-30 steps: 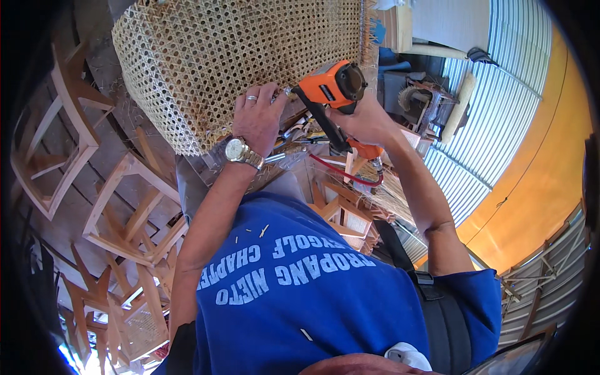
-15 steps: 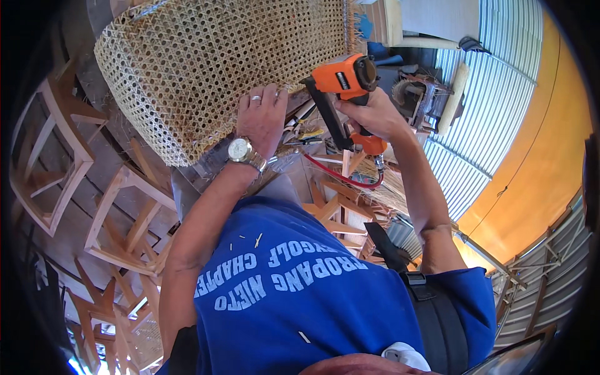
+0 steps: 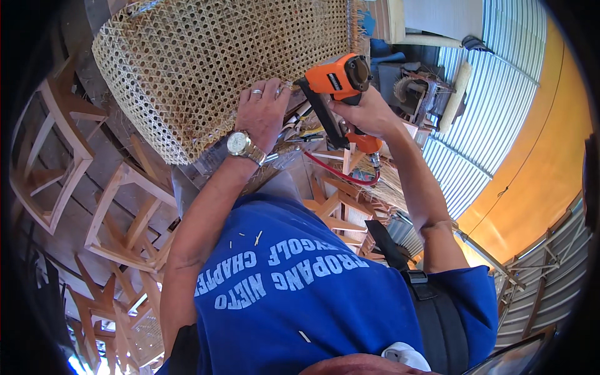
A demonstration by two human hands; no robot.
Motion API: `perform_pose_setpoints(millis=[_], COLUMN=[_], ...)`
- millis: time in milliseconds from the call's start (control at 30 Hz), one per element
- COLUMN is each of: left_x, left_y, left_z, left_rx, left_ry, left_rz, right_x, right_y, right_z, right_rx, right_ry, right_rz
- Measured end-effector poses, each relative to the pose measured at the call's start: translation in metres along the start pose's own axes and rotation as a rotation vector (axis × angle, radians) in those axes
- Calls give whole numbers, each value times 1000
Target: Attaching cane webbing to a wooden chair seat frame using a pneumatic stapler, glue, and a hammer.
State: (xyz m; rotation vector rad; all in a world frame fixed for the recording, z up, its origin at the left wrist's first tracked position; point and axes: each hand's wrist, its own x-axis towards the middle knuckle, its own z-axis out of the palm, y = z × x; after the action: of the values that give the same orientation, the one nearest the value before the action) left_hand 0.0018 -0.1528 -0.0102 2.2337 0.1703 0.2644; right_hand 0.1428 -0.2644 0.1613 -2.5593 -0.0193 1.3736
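Note:
A panel of woven cane webbing [image 3: 212, 69] stretches across the upper middle, its near edge toward me. My left hand [image 3: 264, 112], with a ring and a metal wristwatch, lies on that edge, fingers extended and pressing on the weave. My right hand [image 3: 369, 115] grips the handle of an orange and black pneumatic stapler [image 3: 334, 78]. The stapler's nose meets the cane's near edge just right of my left fingertips; whether it touches is too small to tell. A red air hose [image 3: 337, 177] curves from the fitting at the handle's bottom.
Below the webbing, a cluttered surface holds hand tools [image 3: 306, 132] and scraps. Unfinished wooden chair frames [image 3: 125, 219] stand at the left, with more wooden frames [image 3: 340, 209] beyond my torso. A worn machine-like metal item [image 3: 415, 94] sits at right, near corrugated sheeting [image 3: 494, 106] and an orange tarp [image 3: 525, 169].
The stapler and my right hand have shifted slightly left, bringing its nose closer to my left fingertips. My left hand has stayed nearly in place on the cane edge.

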Motion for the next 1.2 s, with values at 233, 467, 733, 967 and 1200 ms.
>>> perform_pose_setpoints(millis=[233,467,733,967,1200], left_x=[2,6,5,6,8], left_y=[0,12,5,5,10], left_z=[0,2,2,0,1], left_rx=[-6,54,38,23,97], left_ry=[-33,-20,-14,-33,29], left_rz=[-31,-85,-48,-51,-31], right_x=[6,2,4,7,3], right_y=[-8,0,0,-5,-6], right_z=[-9,-23,-12,-17,-31], right_rx=[-67,25,-21,-61,-30], right_ry=[-69,11,-19,-46,41], right_rz=[10,-31,22,8,-3])
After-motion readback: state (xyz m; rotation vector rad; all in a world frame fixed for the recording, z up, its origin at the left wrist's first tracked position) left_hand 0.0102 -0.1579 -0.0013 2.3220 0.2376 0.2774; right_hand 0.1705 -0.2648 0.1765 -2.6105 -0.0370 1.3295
